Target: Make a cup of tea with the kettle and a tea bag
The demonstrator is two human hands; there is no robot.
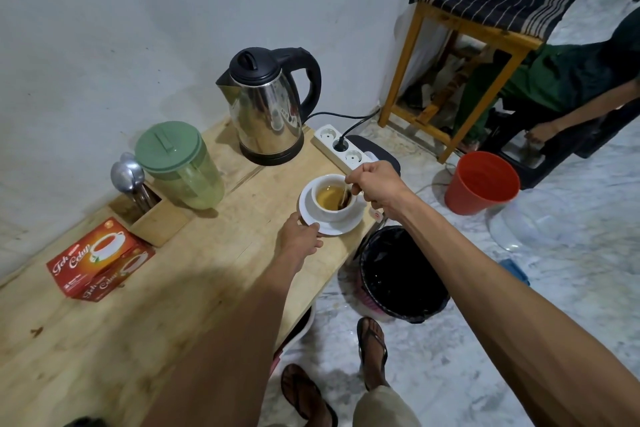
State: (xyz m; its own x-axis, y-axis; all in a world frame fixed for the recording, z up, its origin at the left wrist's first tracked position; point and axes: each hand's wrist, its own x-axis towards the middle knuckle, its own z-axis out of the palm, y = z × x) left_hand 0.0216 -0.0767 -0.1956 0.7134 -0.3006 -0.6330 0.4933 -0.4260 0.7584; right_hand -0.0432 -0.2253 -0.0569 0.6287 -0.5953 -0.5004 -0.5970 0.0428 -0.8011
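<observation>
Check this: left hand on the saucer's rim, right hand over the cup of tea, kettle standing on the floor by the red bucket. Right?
Wrong on the kettle: the head view shows it on the wooden table, not the floor. The left hand holds the saucer at its rim, and the right hand, holding a spoon, is over the cup of tea.

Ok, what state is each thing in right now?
Kettle: lid shut, on base, plugged into strip.
Strip: one plug in.
Cup: full of tea, on saucer.
Left hand: holds saucer rim.
Right hand: pinches what looks like a spoon in cup.
Pitcher: lid on.
Bin: open, black liner.
</observation>
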